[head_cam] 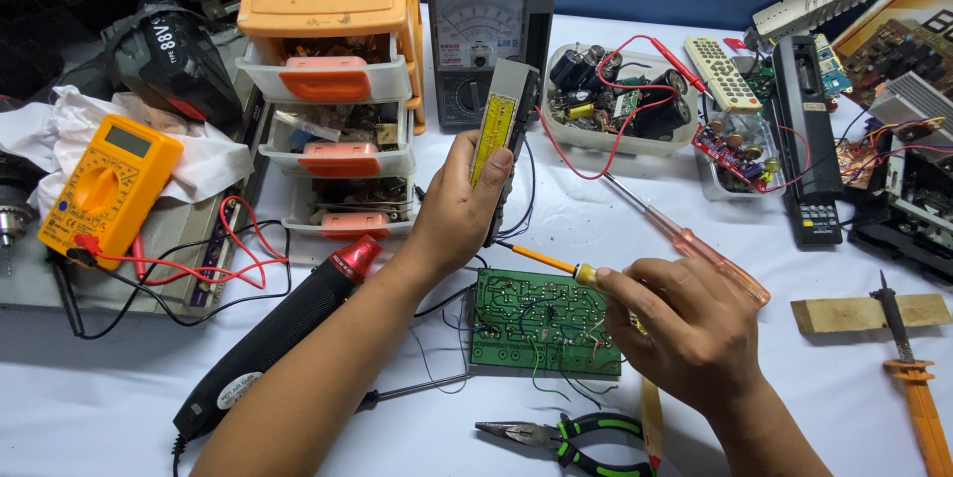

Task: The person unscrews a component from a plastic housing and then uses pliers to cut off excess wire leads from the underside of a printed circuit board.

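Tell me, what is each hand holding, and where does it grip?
The left hand grips a grey-and-yellow remote-like casing by its lower half. The right hand pinches a yellow-tipped probe near its rear end.

We see open white tablecloth (89, 398) at lower left and again between the right hand (695, 328) and the wooden strip (869, 312). The green circuit board (541, 323) lies hemmed in: black hot-air tool (278, 338) to its left, pliers (566, 434) below, clear-handled screwdriver (685, 236) slanting above right. Behind the left hand (457, 214), the orange drawer unit (333, 90), analogue meter (486, 40) and parts tray (620, 100) wall off the far side; red leads (228, 264) clutter the left.
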